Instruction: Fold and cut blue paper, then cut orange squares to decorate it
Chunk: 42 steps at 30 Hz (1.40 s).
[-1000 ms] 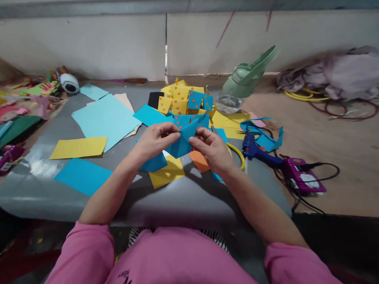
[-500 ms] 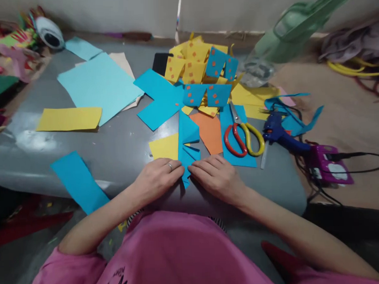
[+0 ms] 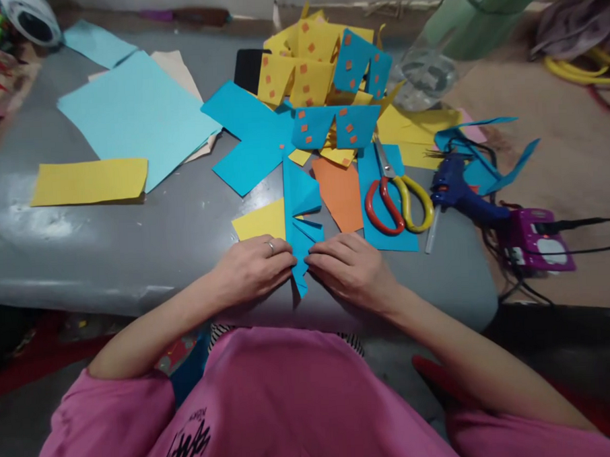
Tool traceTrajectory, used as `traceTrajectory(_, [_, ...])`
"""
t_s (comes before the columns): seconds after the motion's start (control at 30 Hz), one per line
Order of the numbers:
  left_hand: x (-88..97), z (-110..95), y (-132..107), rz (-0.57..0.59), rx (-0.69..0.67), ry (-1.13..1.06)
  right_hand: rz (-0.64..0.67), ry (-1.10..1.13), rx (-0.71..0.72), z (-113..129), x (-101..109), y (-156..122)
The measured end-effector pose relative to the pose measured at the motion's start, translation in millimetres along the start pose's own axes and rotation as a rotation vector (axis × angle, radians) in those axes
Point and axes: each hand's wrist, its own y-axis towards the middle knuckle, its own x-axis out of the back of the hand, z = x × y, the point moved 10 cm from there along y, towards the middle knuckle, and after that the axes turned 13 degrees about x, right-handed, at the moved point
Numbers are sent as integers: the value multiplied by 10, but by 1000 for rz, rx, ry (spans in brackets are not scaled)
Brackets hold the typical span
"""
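Note:
A narrow blue paper strip with slits and folded flaps along its right side lies lengthwise in front of me. My left hand grips its left edge near the lower end, fingers together, a ring on one. Across from it, my right hand pinches the right edge with bent fingers; the thumbs are mostly hidden. Below the fingertips, the strip's zigzag tip shows. A yellow paper piece is partly under the strip, and an orange paper piece lies to its right. Scissors with red and yellow handles rest on blue paper.
Yellow and blue dotted paper shapes stand at the back. A blue glue gun and purple box with cables are right, near a bottle. Light blue sheets and a yellow strip lie left on the grey table.
A loose blue paper rectangle at the table's front left edge has dropped off; blue shows below the edge beside my lap. The view has tilted down slightly. Both hands keep their hold on the strip.

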Motion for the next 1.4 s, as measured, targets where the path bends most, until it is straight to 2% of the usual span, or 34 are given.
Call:
traceTrajectory(0.17, [41,19,-31,-34,52,-7,-7,51,-20,-16,-12,-2])
traceTrajectory(0.27, [21,69,-3,22,128,-17,-14,65,-32,-34,-21,3])
traceTrajectory(0.47, [-31,202,83,155,381,-88,-76,67,-73,-81,10,-14])
traceTrajectory(0.57, [-54,235,103,191,459,-108,-89,73,-156,-164,24,-62])
traceTrajectory(0.7, [-27,271,107,146,492,-91,-108,129,-273,-278,21,-133])
traceTrajectory(0.97, [-47,306,135,150,518,-89,-102,131,-218,-248,7,-85])
traceTrajectory(1.27, [-49,374,177,148,608,-51,-63,147,-257,-286,-43,-96])
traceTrajectory(1.4, [-46,373,179,146,621,-9,-41,115,-215,-257,-63,-94])
